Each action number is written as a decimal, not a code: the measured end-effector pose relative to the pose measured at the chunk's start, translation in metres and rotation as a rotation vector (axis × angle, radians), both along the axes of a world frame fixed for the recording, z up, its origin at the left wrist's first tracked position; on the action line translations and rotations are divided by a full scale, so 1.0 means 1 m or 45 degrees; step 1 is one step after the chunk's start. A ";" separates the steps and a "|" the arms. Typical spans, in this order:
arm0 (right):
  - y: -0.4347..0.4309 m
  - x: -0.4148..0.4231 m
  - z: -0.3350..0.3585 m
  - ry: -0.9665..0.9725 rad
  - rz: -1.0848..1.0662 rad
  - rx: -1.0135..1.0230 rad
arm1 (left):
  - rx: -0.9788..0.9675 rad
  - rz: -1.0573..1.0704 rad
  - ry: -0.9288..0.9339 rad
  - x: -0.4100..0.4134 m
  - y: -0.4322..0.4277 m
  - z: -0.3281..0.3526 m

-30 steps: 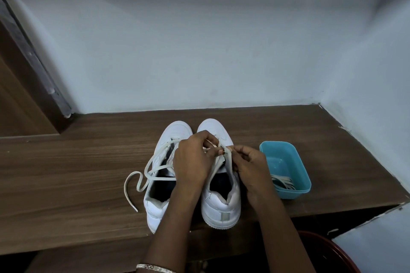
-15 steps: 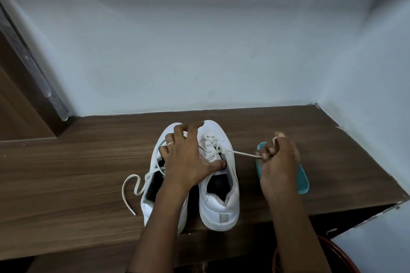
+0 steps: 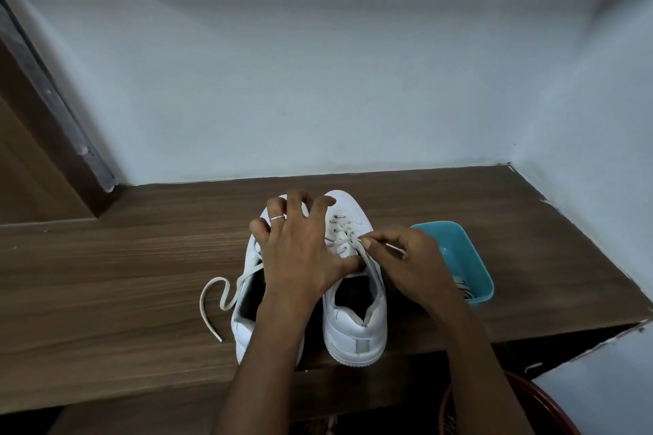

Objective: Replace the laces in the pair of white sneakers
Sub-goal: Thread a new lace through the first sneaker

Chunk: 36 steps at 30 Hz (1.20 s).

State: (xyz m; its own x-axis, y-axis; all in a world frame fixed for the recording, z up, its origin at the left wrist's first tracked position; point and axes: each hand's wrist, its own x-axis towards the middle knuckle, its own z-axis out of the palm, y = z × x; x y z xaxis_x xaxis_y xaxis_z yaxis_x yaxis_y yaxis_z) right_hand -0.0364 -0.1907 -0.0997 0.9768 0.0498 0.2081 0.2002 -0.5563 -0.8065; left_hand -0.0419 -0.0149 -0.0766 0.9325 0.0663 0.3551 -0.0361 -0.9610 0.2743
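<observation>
Two white sneakers stand side by side on the wooden shelf, toes pointing away from me. My left hand (image 3: 300, 251) lies spread over both of them, fingers straight, thumb pressing on the tongue of the right sneaker (image 3: 357, 314). My right hand (image 3: 403, 261) pinches the cream lace (image 3: 341, 235) of that sneaker at its right eyelets. The left sneaker (image 3: 247, 307) is partly hidden under my left hand and arm; its loose lace end (image 3: 212, 297) trails left on the wood.
A teal plastic tub (image 3: 463, 251) holding more laces sits just right of the shoes, partly behind my right hand. White walls close the shelf (image 3: 106, 275) at the back and right. A red round rim (image 3: 551, 406) shows below the shelf's front edge.
My right hand has come back left from over the tub to the right sneaker's eyelets, so the taut lace stretch is gone. My left hand stays pressed on the shoes.
</observation>
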 end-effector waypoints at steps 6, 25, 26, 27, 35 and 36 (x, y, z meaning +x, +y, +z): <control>-0.007 0.000 -0.002 0.050 -0.011 -0.144 | -0.039 0.016 0.067 0.000 0.003 0.000; -0.027 -0.007 0.026 -0.107 -0.513 1.360 | -0.136 -0.060 0.237 0.007 0.011 -0.002; -0.022 -0.008 0.025 -0.122 -0.476 1.224 | -0.156 -0.074 0.255 0.007 0.010 -0.001; -0.016 -0.007 0.023 -0.123 -0.417 1.015 | -0.174 -0.086 0.271 0.007 0.009 -0.001; 0.012 -0.003 0.004 0.028 -0.130 -0.371 | -0.185 -0.096 0.266 0.007 0.009 0.000; 0.010 -0.003 0.004 0.034 -0.145 -0.399 | -0.182 -0.095 0.267 0.007 0.009 0.000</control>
State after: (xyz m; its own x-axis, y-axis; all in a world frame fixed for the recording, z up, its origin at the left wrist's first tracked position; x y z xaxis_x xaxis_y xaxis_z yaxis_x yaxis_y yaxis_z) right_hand -0.0393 -0.1808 -0.0952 0.9848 -0.0025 0.1738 0.1034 -0.7955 -0.5970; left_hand -0.0353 -0.0062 -0.0763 0.9889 0.0304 0.1451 -0.0332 -0.9087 0.4162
